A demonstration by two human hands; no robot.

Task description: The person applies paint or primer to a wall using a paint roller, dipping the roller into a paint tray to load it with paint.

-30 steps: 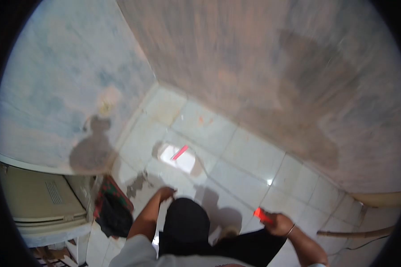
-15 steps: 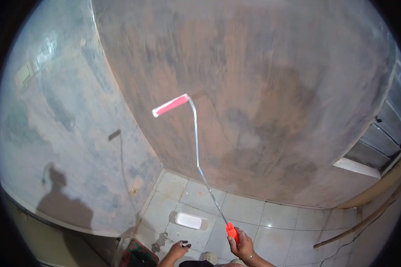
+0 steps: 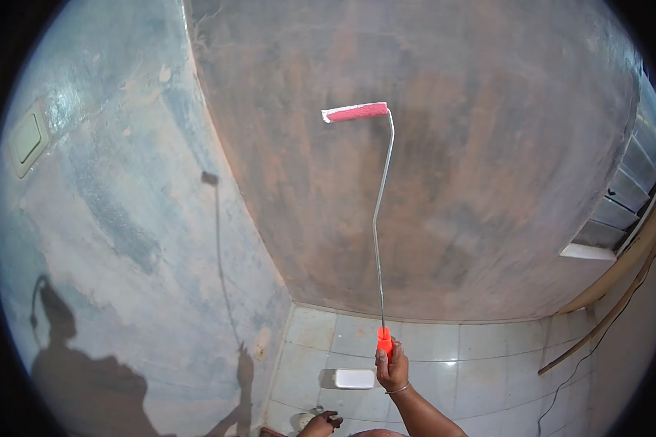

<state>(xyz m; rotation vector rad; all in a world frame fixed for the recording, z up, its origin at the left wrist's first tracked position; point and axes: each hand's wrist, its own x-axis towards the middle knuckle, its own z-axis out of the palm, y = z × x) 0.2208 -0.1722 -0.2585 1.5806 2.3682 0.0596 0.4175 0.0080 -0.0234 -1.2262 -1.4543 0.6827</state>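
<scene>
My right hand (image 3: pixel 392 369) is wrapped round the orange handle of a paint roller (image 3: pixel 356 111). The roller's long bent metal rod rises from my fist, and its pink sleeve, whitish at the left end and along the top edge, is held up in front of the patchy brown-grey wall (image 3: pixel 481 167). Low in the view, my left hand (image 3: pixel 323 423) hangs over the floor with its fingers loosely apart and nothing in them. A white rectangular tray (image 3: pixel 355 379) lies on the tiles between and beyond my hands.
A bluish wall with a light switch (image 3: pixel 29 140) stands on the left, carrying my shadow. At right are a louvred window (image 3: pixel 619 200), a long wooden stick (image 3: pixel 598 328) and a dark cable (image 3: pixel 570 379). Pale tiles (image 3: pixel 434 342) cover the floor.
The roller has moved up and to the right, its rod now nearly upright. My right hand is slightly higher; my left hand sits lower and further right. The view has shifted too.
</scene>
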